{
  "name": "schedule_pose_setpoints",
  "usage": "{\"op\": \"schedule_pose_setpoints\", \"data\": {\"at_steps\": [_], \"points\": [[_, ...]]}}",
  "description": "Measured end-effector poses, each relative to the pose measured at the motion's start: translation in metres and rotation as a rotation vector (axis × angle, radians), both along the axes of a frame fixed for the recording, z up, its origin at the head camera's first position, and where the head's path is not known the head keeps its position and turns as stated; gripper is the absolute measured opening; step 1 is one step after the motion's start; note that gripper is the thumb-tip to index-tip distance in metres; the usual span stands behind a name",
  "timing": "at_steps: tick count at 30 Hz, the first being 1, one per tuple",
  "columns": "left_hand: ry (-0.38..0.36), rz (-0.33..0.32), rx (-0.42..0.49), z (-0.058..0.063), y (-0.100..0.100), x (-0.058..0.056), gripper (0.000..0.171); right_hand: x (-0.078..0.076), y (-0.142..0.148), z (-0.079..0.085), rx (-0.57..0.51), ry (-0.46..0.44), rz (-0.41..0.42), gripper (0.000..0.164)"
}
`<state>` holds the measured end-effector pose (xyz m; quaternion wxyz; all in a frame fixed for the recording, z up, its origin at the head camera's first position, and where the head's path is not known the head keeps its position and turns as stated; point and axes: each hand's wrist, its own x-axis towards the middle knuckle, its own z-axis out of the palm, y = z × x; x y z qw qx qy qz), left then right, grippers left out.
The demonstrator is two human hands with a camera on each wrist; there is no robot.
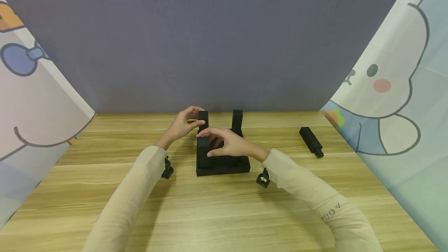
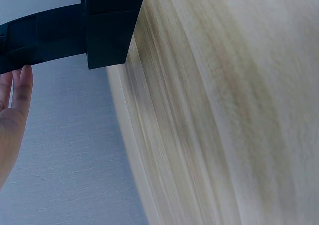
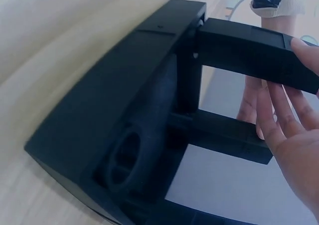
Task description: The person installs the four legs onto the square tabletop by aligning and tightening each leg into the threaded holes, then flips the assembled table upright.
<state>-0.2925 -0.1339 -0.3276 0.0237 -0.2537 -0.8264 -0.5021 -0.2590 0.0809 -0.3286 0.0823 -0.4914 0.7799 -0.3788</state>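
Just left of the base (image 1: 224, 171), the left hand (image 1: 183, 123) has a narrow grip, pinching the back-left block (image 1: 203, 117), which stands at that corner of the base. The right hand (image 1: 231, 143) reaches across the base, its grip holding the front-left block (image 1: 204, 151). Uneven pressure from the hands could tilt either block or drag the base across the surface (image 1: 210, 213). The back-right block (image 1: 237, 119) stands near a round hole (image 3: 124, 157) in the base's front-right corner. Well right of the base lies a loose block (image 1: 310, 141); a swinging right sleeve (image 1: 315, 193) could knock it.
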Motion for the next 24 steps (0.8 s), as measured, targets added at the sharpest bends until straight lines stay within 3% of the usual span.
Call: {"op": "schedule_pose_setpoints", "data": {"at_steps": [5, 14, 17, 21, 24], "points": [[-0.011, -0.003, 0.011, -0.002, 0.000, -0.003, 0.039, -0.002, 0.000, 0.002, 0.020, -0.016, 0.018, 0.055], [0.017, 0.007, 0.011, -0.025, -0.006, -0.024, 0.040, 0.003, -0.005, -0.006, -0.046, -0.026, -0.105, 0.055], [0.026, 0.005, 0.013, -0.026, -0.006, -0.025, 0.039, 0.010, -0.007, -0.005, -0.075, -0.035, -0.137, 0.056], [0.001, 0.002, 0.017, -0.014, -0.003, -0.014, 0.039, 0.024, -0.007, 0.010, -0.075, -0.028, -0.142, 0.053], [0.001, 0.004, 0.020, -0.015, -0.004, -0.014, 0.039, 0.019, -0.005, 0.008, -0.058, -0.012, -0.115, 0.053]]}}
